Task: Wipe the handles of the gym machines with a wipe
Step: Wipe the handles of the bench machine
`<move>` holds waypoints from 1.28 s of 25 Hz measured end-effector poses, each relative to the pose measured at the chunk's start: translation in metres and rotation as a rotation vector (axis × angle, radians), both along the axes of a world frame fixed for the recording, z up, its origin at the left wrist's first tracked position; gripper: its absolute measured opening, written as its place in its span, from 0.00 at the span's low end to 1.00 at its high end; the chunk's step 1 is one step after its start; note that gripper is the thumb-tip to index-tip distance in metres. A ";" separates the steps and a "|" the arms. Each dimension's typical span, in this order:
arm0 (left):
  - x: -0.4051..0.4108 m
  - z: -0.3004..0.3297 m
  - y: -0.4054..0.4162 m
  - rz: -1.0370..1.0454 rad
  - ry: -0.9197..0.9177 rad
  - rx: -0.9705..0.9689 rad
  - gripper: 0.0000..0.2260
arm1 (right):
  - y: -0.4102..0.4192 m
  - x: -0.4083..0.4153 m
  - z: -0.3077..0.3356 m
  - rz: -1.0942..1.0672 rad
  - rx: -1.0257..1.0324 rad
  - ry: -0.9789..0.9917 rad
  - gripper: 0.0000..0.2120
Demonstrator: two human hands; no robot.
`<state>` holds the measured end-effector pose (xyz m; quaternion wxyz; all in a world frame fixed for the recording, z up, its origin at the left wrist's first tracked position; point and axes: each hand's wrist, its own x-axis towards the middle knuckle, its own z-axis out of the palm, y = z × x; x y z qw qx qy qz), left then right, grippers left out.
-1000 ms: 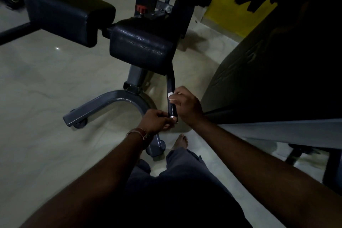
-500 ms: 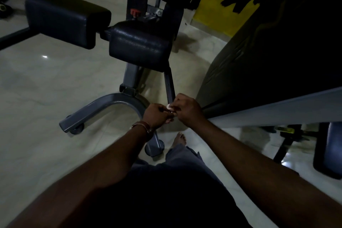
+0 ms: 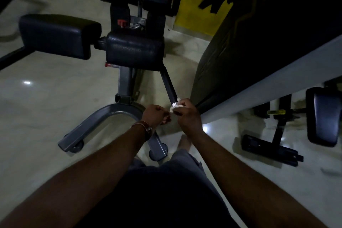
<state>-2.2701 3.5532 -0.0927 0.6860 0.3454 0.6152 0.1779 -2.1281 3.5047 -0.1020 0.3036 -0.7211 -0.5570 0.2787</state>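
Floor (image 3: 55,102): pale, glossy tile around the machine base (image 3: 103,122).
Right hand (image 3: 188,114): I grip the wipe (image 3: 174,106) at the handle (image 3: 169,87) end.
Left hand (image 3: 154,114): my fist is curled just beside the wipe; whether it holds anything, I cannot tell.

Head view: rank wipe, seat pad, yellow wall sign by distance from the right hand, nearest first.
1. Wipe: white, pinched in the right hand at the handle's lower end.
2. Seat pad: black, up and left of the hand.
3. Yellow wall sign: far, top of the frame.

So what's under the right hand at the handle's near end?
A crumpled white wipe shows at the thumb side of the right hand, against the black bar handle. The handle's tip and the rest of the wipe are covered.
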 end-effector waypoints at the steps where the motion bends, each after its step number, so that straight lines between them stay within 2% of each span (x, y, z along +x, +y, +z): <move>1: -0.003 0.001 -0.002 -0.023 0.003 0.020 0.04 | -0.006 -0.003 -0.002 -0.025 0.001 0.003 0.04; 4: -0.011 0.004 -0.006 -0.104 0.043 0.092 0.05 | -0.011 -0.008 -0.006 -0.047 0.138 -0.155 0.04; 7: -0.019 0.001 -0.011 -0.188 0.144 0.158 0.03 | -0.009 -0.012 -0.010 -0.107 0.207 -0.202 0.06; 10: -0.028 -0.001 -0.019 -0.249 0.216 0.199 0.03 | -0.008 -0.012 -0.006 -0.164 0.154 -0.132 0.11; 12: -0.037 -0.004 -0.029 -0.257 0.240 0.226 0.05 | -0.007 -0.002 -0.004 -0.112 0.150 -0.124 0.09; 15: -0.049 -0.004 -0.049 -0.224 0.263 0.198 0.06 | -0.007 0.014 -0.008 -0.207 -0.052 -0.101 0.02; 17: -0.059 0.004 -0.065 -0.183 0.261 0.197 0.07 | -0.020 0.008 -0.012 -0.253 -0.147 -0.041 0.06; 19: -0.074 0.014 -0.078 -0.103 0.227 0.190 0.08 | -0.031 -0.013 -0.009 -0.204 -0.136 0.051 0.08; 22: -0.108 0.028 -0.097 -0.012 0.284 0.225 0.04 | -0.028 -0.060 0.008 -0.121 -0.138 0.173 0.07; 27: -0.185 0.039 -0.099 0.033 0.456 0.271 0.04 | 0.008 -0.144 0.030 -0.078 -0.102 0.234 0.07; 32: -0.270 0.043 -0.084 0.153 0.537 0.278 0.04 | 0.046 -0.234 0.042 0.025 -0.092 0.283 0.07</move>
